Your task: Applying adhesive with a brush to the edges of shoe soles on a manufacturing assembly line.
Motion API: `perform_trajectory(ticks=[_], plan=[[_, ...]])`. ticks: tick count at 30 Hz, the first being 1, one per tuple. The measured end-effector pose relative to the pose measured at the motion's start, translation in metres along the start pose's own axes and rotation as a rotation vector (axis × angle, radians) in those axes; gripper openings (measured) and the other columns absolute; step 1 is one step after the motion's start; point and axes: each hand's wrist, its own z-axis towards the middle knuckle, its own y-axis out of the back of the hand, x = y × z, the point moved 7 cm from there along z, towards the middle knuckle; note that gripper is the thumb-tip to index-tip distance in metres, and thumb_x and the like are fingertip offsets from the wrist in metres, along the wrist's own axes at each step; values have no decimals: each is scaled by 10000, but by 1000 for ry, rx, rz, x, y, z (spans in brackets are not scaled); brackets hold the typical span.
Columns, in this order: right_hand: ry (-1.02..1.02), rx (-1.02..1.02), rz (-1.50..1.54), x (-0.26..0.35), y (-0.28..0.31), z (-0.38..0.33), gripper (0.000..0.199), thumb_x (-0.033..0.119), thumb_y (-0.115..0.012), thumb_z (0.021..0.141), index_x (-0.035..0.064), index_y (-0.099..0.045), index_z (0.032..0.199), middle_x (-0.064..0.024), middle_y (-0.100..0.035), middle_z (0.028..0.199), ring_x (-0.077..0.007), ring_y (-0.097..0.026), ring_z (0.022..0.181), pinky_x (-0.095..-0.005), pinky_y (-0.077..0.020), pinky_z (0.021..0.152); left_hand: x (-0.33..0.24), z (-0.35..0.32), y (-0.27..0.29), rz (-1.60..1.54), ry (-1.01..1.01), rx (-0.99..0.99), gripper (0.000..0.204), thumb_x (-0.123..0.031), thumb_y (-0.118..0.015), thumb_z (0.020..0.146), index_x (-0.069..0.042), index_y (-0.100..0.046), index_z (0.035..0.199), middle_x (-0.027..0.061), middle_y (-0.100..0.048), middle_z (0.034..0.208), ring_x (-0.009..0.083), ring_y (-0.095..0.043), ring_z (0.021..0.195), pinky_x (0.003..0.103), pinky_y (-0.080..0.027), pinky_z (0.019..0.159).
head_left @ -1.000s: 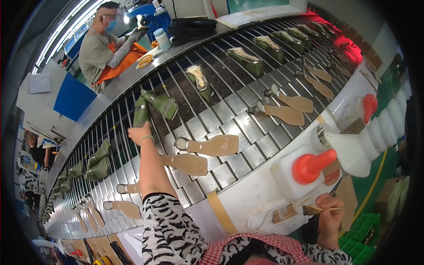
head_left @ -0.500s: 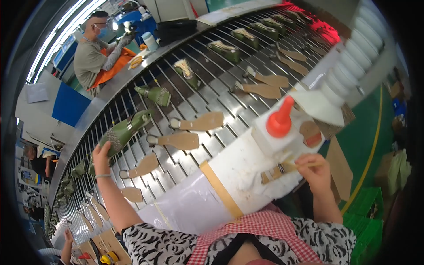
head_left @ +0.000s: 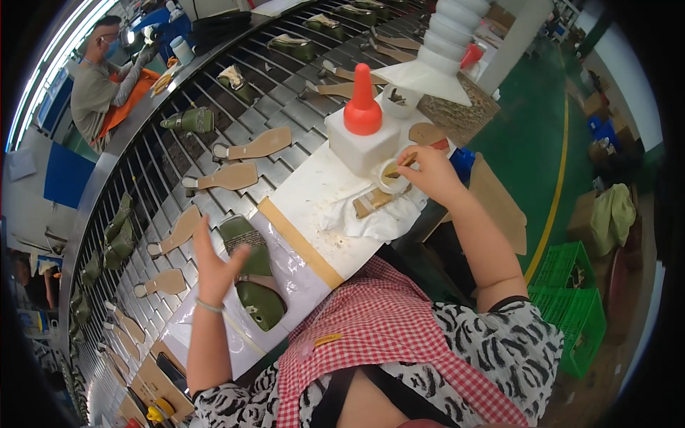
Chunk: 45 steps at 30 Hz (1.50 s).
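1. Behind your bench a long slatted conveyor curved from the upper right to the lower left, its metal bars catching the overhead light.
2. You had a green painted floor on your right, marked by a curved yellow line.
3. A white pillar stood at the upper right.
4. Two green plastic crates sat on the floor by your right side, with a brown cardboard sheet lying nearer the bench.
5. Fluorescent strip lights ran along the upper left.
6. Across the conveyor another person sat at an orange surface, beside a blue panel.
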Motion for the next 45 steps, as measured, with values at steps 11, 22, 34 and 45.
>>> perform_trajectory(ticks=[11, 22, 34, 45], plan=[[103, -42, -113, -8, -9, -5, 121, 109, -678, 773, 32, -657, 864, -119, -675, 820, -296, -625, 854, -392, -500, 773, 49, -64, -17, -190, 618, 475, 850, -371, -807, 705, 69, -404, 1311, 162, -637, 1040, 265, -634, 946, 326, -507, 813], [-299, -23, 866, -76, -19, -17, 179, 197, -680, 860, 56, -645, 965, -19, -645, 844, -104, -583, 759, -241, -453, 666, -12, -55, -19, -1479, 330, 218, 723, -238, -783, 744, -3, -433, 1332, 130, -580, 1222, 231, -565, 1123, 346, -453, 966], [-847, -80, 1513, -118, -73, -35, 235, 265, -706, 862, 79, -623, 979, -62, -659, 913, -165, -613, 818, -241, -435, 621, -60, -61, -59, -385, -221, -107, 698, 16, -756, 738, 14, -399, 1338, 157, -518, 1307, 259, -535, 1186, 378, -445, 1025], [35, 317, 1379, 92, -37, -107, 126, 70, -608, 908, -3, -610, 1011, -100, -658, 1005, -139, -631, 900, -294, -511, 831, -80, -104, -104, -1003, -28, -159, 640, -13, -717, 758, -42, -351, 1282, 169, -431, 1331, 290, -552, 1152, 380, -493, 974]])
